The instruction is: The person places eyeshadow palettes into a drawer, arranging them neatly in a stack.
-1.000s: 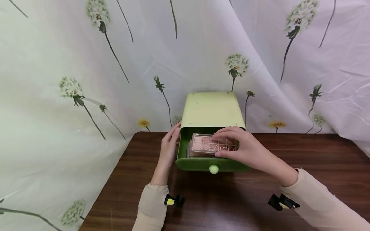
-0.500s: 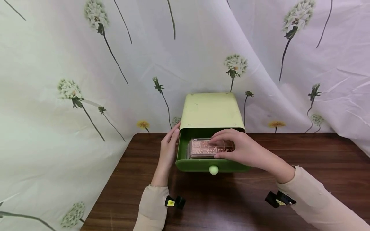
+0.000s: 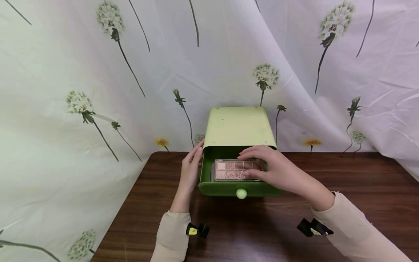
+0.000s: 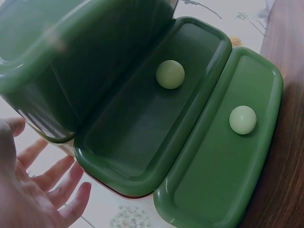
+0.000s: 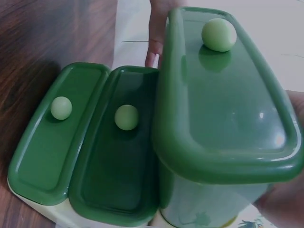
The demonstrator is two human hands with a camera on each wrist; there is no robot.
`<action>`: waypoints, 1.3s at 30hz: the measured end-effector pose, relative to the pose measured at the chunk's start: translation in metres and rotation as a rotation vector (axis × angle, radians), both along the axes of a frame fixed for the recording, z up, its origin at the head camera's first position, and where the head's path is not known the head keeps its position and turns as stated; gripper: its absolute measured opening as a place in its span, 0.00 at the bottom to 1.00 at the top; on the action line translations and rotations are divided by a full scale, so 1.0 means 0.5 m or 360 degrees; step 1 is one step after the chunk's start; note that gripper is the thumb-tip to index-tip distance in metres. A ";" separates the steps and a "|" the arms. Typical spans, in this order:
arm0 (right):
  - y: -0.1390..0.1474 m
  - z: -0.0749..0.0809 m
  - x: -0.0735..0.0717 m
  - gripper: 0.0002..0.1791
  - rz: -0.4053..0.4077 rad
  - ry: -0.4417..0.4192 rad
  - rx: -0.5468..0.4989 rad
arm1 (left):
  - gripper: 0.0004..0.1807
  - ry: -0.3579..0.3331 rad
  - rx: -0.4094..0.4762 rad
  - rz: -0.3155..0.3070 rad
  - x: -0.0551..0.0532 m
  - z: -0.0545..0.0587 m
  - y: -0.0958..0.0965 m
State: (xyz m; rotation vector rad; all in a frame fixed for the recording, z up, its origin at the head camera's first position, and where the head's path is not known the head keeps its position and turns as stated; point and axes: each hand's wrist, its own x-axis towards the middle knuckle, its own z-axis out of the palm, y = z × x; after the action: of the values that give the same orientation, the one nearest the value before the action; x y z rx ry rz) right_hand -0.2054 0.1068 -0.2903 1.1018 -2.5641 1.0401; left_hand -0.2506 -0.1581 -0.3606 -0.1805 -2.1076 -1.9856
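A light green drawer cabinet stands on the table with its green top drawer pulled out. In that drawer lies an eyeshadow palette with a clear lid and pink shades, on top of similar cases. My right hand hovers over the palette's right part, thumb and fingers spread apart and loosely bent, not gripping it. My left hand rests along the cabinet's left side. In the left wrist view the left fingers are extended beside the drawers. The right wrist view shows the drawer front, which hides the palette.
Two lower drawers, the middle one and the bottom one, are closed, each with a round pale knob. A dark wooden table carries the cabinet. A white cloth printed with dandelions hangs behind.
The palette has gone down from slightly raised to lying flat in the drawer. My right thumb has slid from its front edge to above it. The left hand stays put.
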 end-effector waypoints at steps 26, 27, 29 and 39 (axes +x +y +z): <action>-0.031 -0.082 0.158 0.10 0.0094 0.0576 -0.0700 | 0.22 0.0014 -0.0030 -0.0012 -0.002 0.008 -0.002; -0.034 -0.091 0.160 0.10 0.0085 0.0528 -0.0725 | 0.22 0.0015 -0.0030 -0.0013 -0.002 0.008 -0.002; -0.040 -0.109 0.162 0.10 0.0073 0.0437 -0.0779 | 0.22 0.0015 -0.0036 -0.0008 -0.002 0.007 -0.001; -0.056 -0.168 0.152 0.25 -0.0094 0.0194 -0.0802 | 0.23 0.0007 -0.0026 -0.0004 0.001 0.004 -0.001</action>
State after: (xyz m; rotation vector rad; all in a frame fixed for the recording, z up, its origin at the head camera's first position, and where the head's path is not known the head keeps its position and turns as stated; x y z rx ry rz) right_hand -0.1295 0.0788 -0.3745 0.9121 -2.0555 1.4436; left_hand -0.2501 -0.1584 -0.3586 -0.1906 -2.1224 -1.9684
